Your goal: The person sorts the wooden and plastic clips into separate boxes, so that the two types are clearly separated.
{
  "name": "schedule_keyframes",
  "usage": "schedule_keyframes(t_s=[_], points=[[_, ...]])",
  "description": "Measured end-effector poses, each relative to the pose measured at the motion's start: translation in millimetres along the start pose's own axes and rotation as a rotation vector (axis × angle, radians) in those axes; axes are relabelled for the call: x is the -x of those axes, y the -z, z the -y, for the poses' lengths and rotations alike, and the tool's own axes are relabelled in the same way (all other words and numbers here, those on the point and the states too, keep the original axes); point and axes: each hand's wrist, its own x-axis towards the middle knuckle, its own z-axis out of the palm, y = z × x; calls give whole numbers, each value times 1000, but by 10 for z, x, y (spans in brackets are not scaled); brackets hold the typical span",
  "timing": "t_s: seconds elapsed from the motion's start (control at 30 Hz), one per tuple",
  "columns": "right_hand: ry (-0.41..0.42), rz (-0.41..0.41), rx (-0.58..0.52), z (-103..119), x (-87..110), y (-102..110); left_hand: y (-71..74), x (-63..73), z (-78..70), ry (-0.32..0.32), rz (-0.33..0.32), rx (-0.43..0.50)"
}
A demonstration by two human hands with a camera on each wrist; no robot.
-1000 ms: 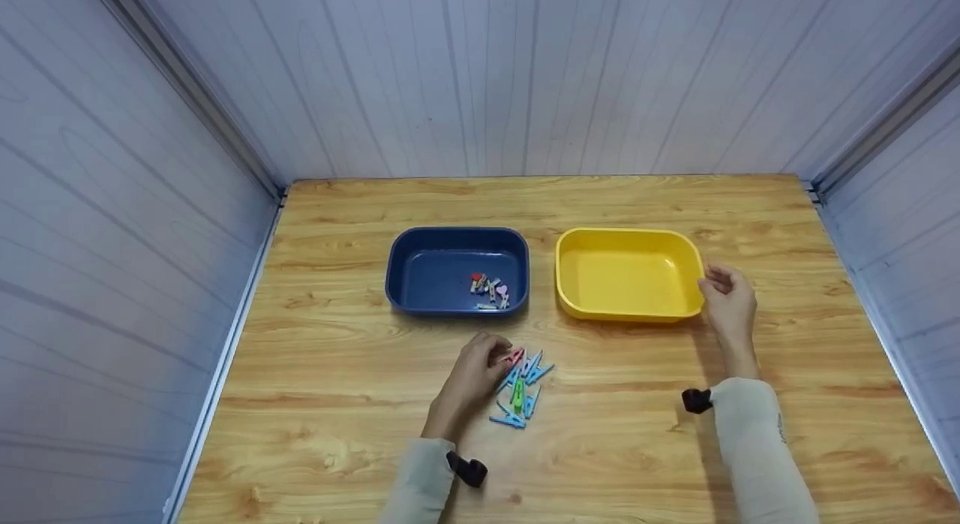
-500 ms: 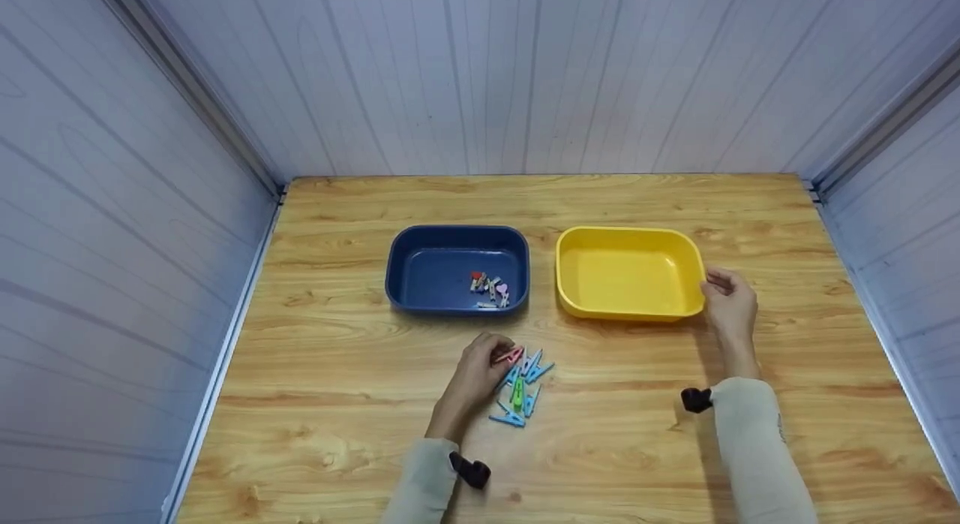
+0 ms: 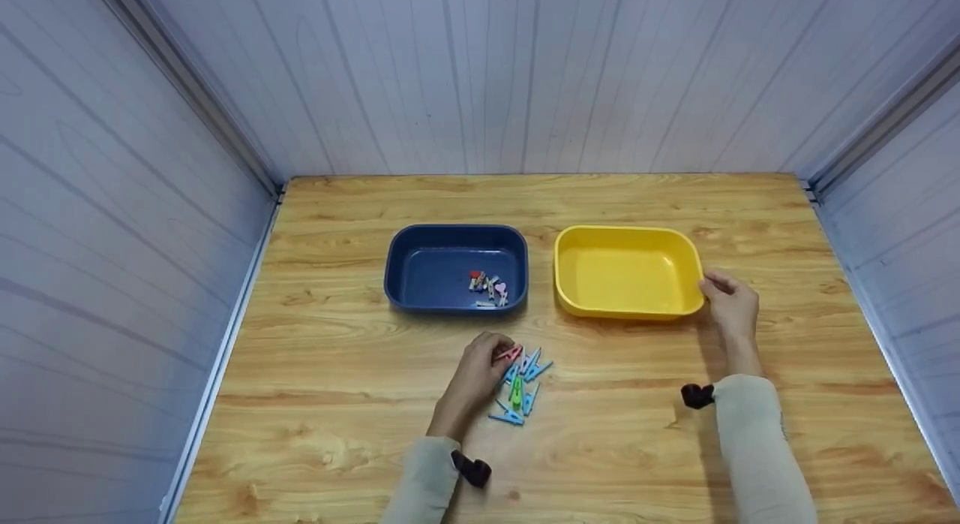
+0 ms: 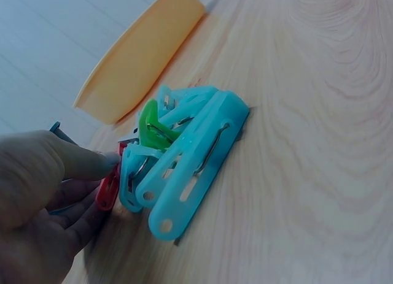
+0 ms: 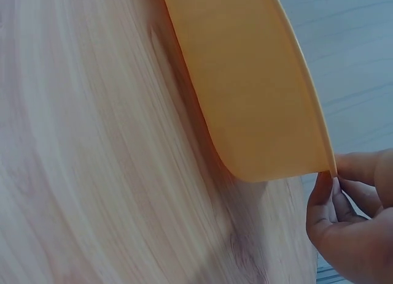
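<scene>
Left hand (image 3: 477, 377) pinches the red clip (image 3: 509, 353) at the pile's (image 3: 521, 385) far edge. Right hand (image 3: 729, 305), now closed on the yellow tray's (image 3: 628, 272) rim, has nudged it slightly left, steadying it.

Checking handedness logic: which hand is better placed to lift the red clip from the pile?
Left. The left hand already pinches the red clip at the pile's edge. The right hand is across the table, fingers on the yellow tray rim.
</scene>
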Motion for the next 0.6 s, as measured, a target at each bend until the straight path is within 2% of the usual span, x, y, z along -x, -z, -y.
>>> schedule_keyframes(t_s=[0.17, 0.33, 0.6], points=[[-69, 28, -113, 26, 11, 12, -11, -3, -44, 23, -18, -22], [-85, 25, -150, 27, 6, 12, -19, -15, -74, 52, -8, -35], [-86, 1, -149, 23, 3, -2, -37, -31, -76, 9, -34, -68]])
